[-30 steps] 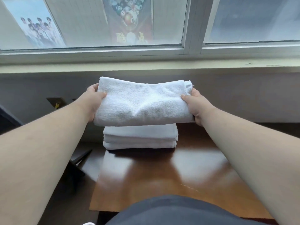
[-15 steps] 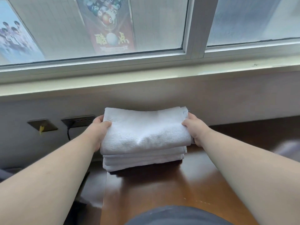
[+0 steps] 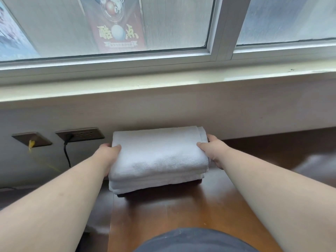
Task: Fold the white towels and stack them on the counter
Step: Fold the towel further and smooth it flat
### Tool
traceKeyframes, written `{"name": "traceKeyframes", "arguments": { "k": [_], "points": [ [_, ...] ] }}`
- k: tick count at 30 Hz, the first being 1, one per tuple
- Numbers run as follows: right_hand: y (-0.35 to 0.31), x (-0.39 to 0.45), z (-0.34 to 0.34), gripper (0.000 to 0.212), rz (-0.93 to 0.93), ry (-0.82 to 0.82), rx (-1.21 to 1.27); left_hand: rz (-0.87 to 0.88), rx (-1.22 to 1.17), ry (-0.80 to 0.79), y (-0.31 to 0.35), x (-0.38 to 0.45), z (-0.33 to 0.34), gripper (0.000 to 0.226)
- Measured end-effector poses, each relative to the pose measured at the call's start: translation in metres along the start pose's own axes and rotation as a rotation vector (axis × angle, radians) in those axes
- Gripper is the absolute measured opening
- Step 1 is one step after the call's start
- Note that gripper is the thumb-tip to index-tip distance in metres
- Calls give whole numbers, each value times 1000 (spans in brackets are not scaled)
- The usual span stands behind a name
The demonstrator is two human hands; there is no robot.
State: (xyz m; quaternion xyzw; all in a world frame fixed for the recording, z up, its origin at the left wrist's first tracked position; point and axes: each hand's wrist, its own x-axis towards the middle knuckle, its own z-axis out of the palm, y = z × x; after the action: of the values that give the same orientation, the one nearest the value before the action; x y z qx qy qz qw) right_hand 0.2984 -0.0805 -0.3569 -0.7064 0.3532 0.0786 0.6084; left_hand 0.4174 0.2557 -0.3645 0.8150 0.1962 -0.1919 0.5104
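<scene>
Top towel [image 3: 158, 151] at frame centre, resting on towel stack [image 3: 154, 184] on counter [image 3: 181, 211]. Left hand [image 3: 109, 155] grips its left edge, right hand [image 3: 212, 151] its right edge, thumbs on top.

The folded white towel [image 3: 160, 153] lies flat atop the stack of folded towels [image 3: 154, 184], edges roughly aligned, at the worktop's [image 3: 181, 211] 12 o'clock end against the wall.
</scene>
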Motion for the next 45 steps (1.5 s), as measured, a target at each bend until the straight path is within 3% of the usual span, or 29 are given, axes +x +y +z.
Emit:
{"name": "traceKeyframes", "arguments": {
  "k": [5,10,11,13,15,17,19,22,25,28,30,33,35,38,45],
  "points": [
    [-5,2,4,58,-15,-7,56,76,116,149,7,-1,-4,56],
    [-2,-8,12,80,128,146,-317,-84,230,156,6,-9,5,65],
    [-2,-12,15,83,83,214,-370,-13,311,231,7,-13,5,66],
    [-5,-20,23,76,-189,341,-551,372,519,385,9,-21,7,59],
    [-10,-24,38,67,-504,335,-787,780,735,324,13,-27,17,52],
    [-12,-24,53,67,-628,191,-1025,841,971,136,16,-28,31,56],
    [-8,-21,59,74,-559,60,-1186,657,1139,25,11,-23,38,63],
    [1,-16,52,89,-338,-24,-1190,428,1156,-44,-1,-13,30,74],
    [1,-12,49,95,-262,-45,-1193,379,1200,-72,-1,-10,27,80],
    [-8,-8,55,99,-414,41,-1253,524,1291,53,7,-11,31,78],
    [-7,-6,56,95,-506,24,-1214,649,1220,76,5,-12,32,72],
    [0,-4,51,90,-406,-131,-1124,571,1142,-42,-4,-12,29,68],
    [-2,-5,49,90,-396,-139,-1086,548,1168,-36,-1,-13,30,68],
    [-14,-11,41,88,-438,-74,-996,649,1131,33,17,-24,35,67],
    [-17,-35,-28,77,-396,164,-897,891,965,-23,55,-78,80,57]
  ]
}}
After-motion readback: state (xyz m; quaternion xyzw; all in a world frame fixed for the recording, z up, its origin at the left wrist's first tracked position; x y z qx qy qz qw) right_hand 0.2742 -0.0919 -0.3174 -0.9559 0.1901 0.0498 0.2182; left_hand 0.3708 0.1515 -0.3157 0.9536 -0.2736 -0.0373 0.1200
